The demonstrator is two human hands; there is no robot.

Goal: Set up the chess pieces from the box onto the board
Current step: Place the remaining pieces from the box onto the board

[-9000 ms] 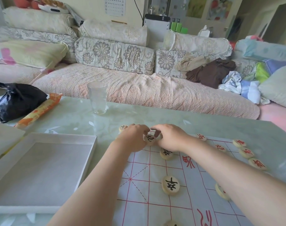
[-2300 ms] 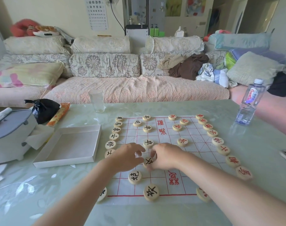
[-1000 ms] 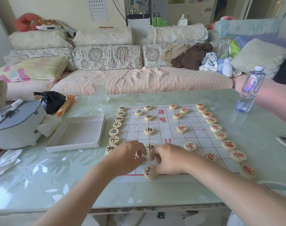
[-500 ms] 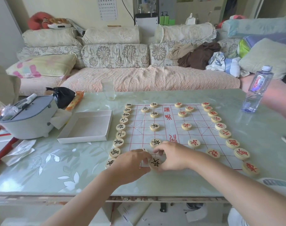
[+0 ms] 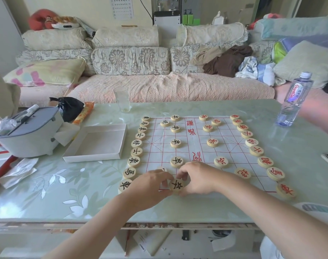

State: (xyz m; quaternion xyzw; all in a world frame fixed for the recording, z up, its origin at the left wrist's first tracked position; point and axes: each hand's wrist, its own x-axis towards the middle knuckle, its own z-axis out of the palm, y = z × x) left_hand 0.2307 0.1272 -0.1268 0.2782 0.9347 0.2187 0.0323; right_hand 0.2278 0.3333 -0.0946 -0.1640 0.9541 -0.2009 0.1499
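Head view: soldier piece [image 5: 176, 185], front edge of tabletop [image 5: 69, 200].
Grip: L hand [image 5: 150, 186], R hand [image 5: 198, 178] both pinch it.
Do: centre on crossing.

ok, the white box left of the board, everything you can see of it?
The white box is a shallow, open-topped rectangular tray, cardboard by the look, with low walls and nothing visible inside. It lies flat on the green table, beside the board, apart from its left column of pieces. Neither the left hand nor the right hand touches it; both hold a black-marked piece.
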